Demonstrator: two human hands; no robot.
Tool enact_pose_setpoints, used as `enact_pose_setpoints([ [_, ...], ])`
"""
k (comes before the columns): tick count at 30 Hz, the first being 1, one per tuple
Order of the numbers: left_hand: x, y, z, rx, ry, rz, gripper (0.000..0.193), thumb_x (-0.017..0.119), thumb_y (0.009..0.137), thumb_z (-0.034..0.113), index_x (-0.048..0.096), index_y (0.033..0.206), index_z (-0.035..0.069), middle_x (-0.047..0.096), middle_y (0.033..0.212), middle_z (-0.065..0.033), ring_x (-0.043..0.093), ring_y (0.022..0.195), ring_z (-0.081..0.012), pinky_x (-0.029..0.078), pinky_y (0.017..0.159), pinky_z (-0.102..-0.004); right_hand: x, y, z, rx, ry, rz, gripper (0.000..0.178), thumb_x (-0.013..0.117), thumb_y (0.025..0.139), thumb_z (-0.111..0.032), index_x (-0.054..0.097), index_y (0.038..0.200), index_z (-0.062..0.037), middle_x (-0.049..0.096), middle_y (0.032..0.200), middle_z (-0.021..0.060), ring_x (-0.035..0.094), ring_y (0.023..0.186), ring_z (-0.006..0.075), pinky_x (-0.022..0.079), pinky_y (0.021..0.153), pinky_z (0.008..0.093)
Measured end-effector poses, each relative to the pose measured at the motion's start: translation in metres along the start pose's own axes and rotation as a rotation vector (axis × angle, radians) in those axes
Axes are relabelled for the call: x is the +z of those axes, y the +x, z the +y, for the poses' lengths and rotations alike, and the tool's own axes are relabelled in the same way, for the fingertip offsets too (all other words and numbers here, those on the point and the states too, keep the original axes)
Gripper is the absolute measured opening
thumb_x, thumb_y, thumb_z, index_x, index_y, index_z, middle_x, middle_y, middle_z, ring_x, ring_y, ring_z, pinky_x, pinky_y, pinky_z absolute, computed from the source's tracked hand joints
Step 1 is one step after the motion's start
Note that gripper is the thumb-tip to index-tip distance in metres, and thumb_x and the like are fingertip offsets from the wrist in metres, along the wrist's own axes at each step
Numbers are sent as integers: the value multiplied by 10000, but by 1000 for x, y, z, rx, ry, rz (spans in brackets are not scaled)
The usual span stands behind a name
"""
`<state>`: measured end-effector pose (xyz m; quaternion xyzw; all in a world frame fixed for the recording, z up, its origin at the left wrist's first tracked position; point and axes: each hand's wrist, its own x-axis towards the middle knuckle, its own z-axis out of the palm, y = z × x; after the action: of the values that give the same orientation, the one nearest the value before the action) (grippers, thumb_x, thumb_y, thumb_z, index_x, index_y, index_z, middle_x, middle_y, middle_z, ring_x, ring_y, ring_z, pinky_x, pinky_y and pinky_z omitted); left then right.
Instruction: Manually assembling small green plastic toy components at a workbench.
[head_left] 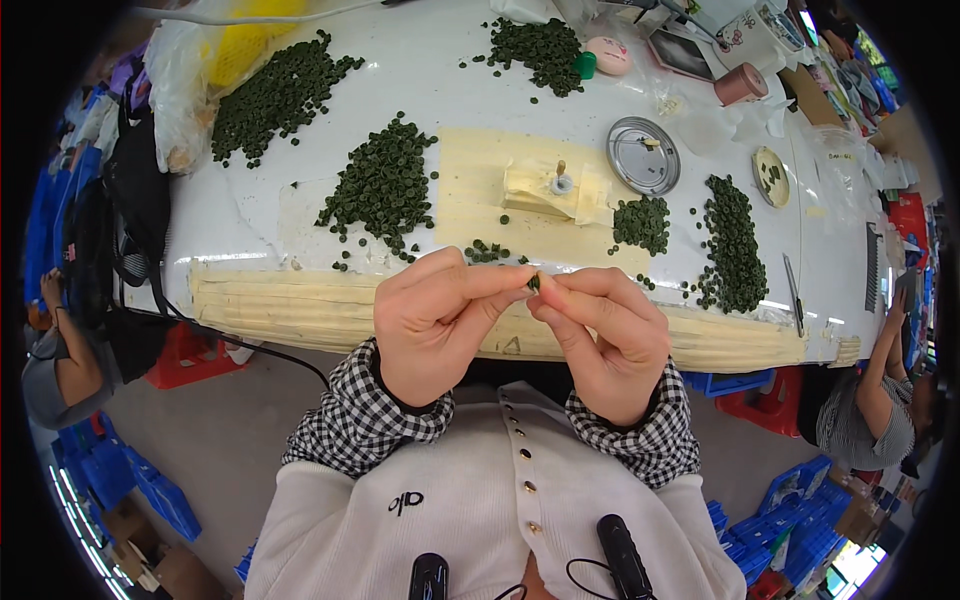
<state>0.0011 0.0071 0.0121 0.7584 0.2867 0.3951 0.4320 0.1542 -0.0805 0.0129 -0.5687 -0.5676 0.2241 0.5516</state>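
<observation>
Between my fingertips, in front of the table's near edge, is a small dark green round piece. My left hand pinches it between thumb and forefinger from one side. From the other side my right hand pinches it the same way, so the two hands nearly meet. Just beyond them lie a few similar pieces. A taped block with a small upright peg stands past these on the table. Larger heaps of the green pieces lie to the left and right.
More heaps of green pieces cover the far left and far middle. A round metal tin lid sits right of the block. A thin pen-like tool lies near the right edge. Tape strips line the near edge. Other people are at both sides.
</observation>
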Motion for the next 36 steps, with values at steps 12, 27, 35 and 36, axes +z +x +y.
enact_pose_setpoints([
  [12, -1, 4, -9, -130, -101, 38, 201, 731, 751, -12, 723, 945, 35, 338, 544, 28, 330, 507, -71, 277, 488, -236, -7, 20, 1, -37, -147, 34, 295, 698, 772, 43, 672, 1062, -4, 627, 899, 115, 626, 721, 168, 496, 624, 245],
  [27, -1, 12, -22, -138, -180, 70, 189, 735, 763, 7, 721, 950, 26, 304, 527, 50, 334, 515, -64, 290, 510, -233, -14, 77, 17, -200, -627, 39, 150, 739, 742, -58, 659, 860, -17, 559, 808, 85, 542, 755, 245, 440, 669, 339],
  [35, 0, 12, -22, -158, -173, 56, 190, 740, 752, 7, 723, 939, 38, 307, 522, 43, 334, 514, -75, 282, 513, -246, -17, 65, -5, -171, -32, -18, 136, 675, 844, -45, 586, 915, 30, 621, 869, 98, 615, 766, 180, 504, 676, 265],
  [36, 0, 12, -21, -165, -164, 59, 187, 740, 750, 7, 723, 934, 40, 308, 522, 43, 333, 513, -76, 281, 513, -248, -12, 64, -1, -119, 86, -44, 136, 659, 861, -47, 575, 928, 37, 624, 869, 100, 627, 770, 179, 516, 684, 266],
])
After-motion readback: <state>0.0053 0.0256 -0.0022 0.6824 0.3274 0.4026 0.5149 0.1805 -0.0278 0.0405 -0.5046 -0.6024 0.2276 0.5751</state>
